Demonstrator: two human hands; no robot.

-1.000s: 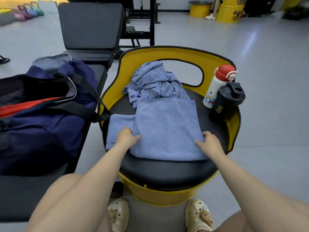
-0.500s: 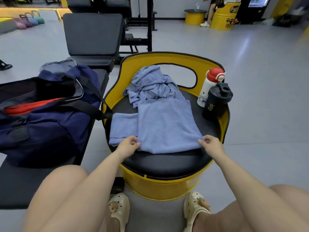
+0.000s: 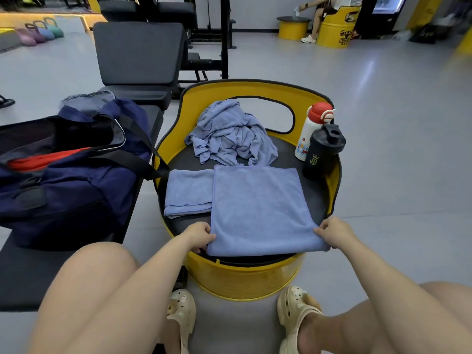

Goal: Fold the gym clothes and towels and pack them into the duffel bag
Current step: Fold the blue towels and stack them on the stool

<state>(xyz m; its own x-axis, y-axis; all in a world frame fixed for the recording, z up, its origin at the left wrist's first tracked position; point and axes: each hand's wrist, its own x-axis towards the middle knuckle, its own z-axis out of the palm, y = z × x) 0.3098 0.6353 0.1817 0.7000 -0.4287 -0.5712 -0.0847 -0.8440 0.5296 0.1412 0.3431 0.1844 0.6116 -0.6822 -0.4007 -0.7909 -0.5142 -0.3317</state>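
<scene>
Both hands, left hand (image 3: 198,236) and right hand (image 3: 334,233), pinch the near corners of the towel (image 3: 258,208) (lower centre); fold it away evenly, matching edges.

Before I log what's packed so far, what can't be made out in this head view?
- Duffel bag contents: only a red strip shows; the dark rim hides the rest.
- Crumpled pile: whether clothes or towels, the folds hide it.
- Fingers of both hands under the folded towel.
- Bag's left end: cut off by the frame edge.
</scene>
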